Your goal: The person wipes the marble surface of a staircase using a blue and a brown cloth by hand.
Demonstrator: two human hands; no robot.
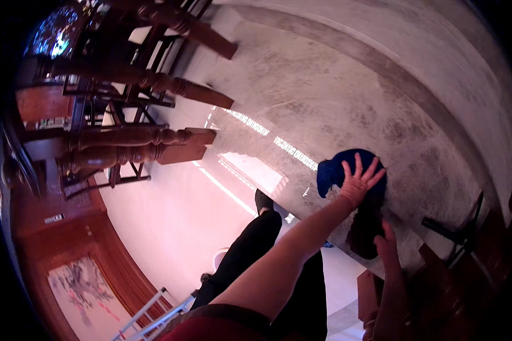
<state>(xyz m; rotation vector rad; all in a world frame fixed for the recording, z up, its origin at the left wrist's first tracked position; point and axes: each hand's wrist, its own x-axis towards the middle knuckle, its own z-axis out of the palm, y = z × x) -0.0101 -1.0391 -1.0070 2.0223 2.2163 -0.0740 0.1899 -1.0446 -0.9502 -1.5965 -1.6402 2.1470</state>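
Observation:
My left hand (359, 181) lies flat with its fingers spread on a bunched blue cloth (333, 168), which rests on a mottled grey stone-like surface (290, 81). Just below the blue cloth and touching it is a dark brown, soft-looking thing (365, 234); its kind is hard to tell. My right hand (385, 238) is at the right side of this brown thing, one finger extended along its edge. Shadow hides the grip of that hand.
Turned wooden posts (183, 85) and dark chairs with pale seats stand at the upper left. A black stand-like object (456, 234) is to the right. A metal ladder-like frame (153, 315) stands lower left, near a framed painting (83, 294). Bright sunlight patches cross the surface.

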